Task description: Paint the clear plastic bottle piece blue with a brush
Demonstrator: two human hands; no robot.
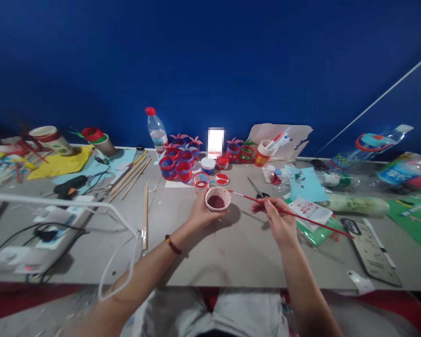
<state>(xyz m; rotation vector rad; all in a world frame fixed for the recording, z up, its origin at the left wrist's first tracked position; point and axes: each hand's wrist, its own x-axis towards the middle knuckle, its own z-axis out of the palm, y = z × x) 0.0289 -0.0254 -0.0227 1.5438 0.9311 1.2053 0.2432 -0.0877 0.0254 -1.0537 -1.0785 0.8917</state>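
My left hand (200, 213) is wrapped around a white paper cup (218, 193), tilted so its inside shows, with dark reddish liquid at the bottom. A long red paintbrush (312, 219) is pinched in the fingers of my right hand (279, 220). Its tip points left and lies close to the cup's right rim, and its handle end reaches over toward a phone (370, 255). Just beyond the cup stand an open clear jar with a red rim (200, 180) and a round red-stained lid (222, 179).
Several painted red and purple cups (167, 167) stand behind, near a bottle with a red cap (156, 128). Scissors (257, 188) lie right of the cup. A power strip (61, 229), a white cable (135, 238) and a glue gun (70, 186) occupy the left; plastic bottles (407, 175) lie at right.
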